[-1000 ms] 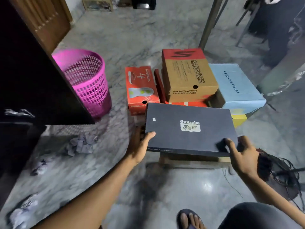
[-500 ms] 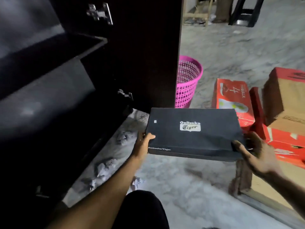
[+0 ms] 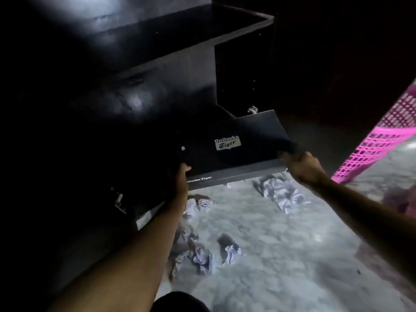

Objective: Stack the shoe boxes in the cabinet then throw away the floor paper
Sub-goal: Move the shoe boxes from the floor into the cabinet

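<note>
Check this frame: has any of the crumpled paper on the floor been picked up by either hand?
No. The left hand and right hand both grip the black shoe box, while the crumpled paper lies on the floor.

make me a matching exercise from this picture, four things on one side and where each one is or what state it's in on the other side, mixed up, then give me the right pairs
Things:
1. black shoe box
2. pink basket
3. crumpled paper
4. cabinet shelf

Places or states:
A. lying in scattered wads on the marble floor
B. held at both ends, by the left hand and the right hand
C. at the right edge of the view, standing on the floor
D. dark and bare, above the box

Pairs: 1-B, 2-C, 3-A, 4-D
</note>
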The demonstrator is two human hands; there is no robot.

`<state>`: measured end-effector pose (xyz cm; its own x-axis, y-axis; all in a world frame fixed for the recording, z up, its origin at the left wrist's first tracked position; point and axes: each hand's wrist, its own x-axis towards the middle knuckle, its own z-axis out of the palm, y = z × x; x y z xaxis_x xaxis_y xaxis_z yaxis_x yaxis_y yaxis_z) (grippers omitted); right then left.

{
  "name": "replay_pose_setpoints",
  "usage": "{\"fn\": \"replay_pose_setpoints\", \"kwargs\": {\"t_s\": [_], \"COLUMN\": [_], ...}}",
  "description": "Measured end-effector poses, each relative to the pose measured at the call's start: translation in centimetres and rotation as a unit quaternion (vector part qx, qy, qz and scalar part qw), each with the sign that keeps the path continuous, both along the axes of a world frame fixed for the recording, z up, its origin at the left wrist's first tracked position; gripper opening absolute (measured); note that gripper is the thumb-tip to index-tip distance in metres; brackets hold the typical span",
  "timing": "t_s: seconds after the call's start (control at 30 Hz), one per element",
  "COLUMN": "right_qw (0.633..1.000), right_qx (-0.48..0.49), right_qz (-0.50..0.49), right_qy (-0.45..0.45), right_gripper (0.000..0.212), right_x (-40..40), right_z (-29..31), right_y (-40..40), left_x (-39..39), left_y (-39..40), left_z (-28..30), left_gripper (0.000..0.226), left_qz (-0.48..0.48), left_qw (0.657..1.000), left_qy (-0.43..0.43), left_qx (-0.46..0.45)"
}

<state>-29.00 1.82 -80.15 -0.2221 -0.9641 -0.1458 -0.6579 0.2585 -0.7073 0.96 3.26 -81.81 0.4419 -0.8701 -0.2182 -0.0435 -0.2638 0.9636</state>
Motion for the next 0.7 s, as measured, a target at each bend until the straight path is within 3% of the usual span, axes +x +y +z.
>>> {"fn": "replay_pose_setpoints", "kwargs": {"t_s": [0.3, 0.43, 0.5, 0.57, 0.7], "right_qw": [0.991, 0.989, 0.988, 0.987, 0.988], "right_qx": [-0.031, -0.005, -0.004, -0.003, -0.016], "right_qz": [0.076, 0.108, 0.114, 0.111, 0.1], "right_qy": [-0.106, -0.102, -0.105, -0.114, -0.119], "right_gripper": [0.062, 0.059, 0.059, 0.058, 0.053], "right_x": [14.0, 17.6, 18.8, 19.5, 20.4], "right_z": [-6.0, -7.9, -8.8, -10.0, -11.1], "right_y": [-12.5, -14.3, -14.6, -14.7, -14.5], "left_x": [7.9, 13.5, 13.8, 12.1, 11.7], "left_y": [-3.0, -5.8, -5.6, -4.2, -4.0], "left_z": [-3.4, -11.1, -11.1, -7.9, -8.2], "left_gripper": [0.018, 0.054, 0.083, 0.084, 0.079], "left_qz": [0.21, 0.259, 0.275, 0.271, 0.285], "left_qw": [0.977, 0.964, 0.958, 0.959, 0.95], "left_qy": [0.032, 0.031, 0.033, 0.01, -0.077], "left_qx": [0.027, 0.05, 0.07, 0.08, 0.102]}}
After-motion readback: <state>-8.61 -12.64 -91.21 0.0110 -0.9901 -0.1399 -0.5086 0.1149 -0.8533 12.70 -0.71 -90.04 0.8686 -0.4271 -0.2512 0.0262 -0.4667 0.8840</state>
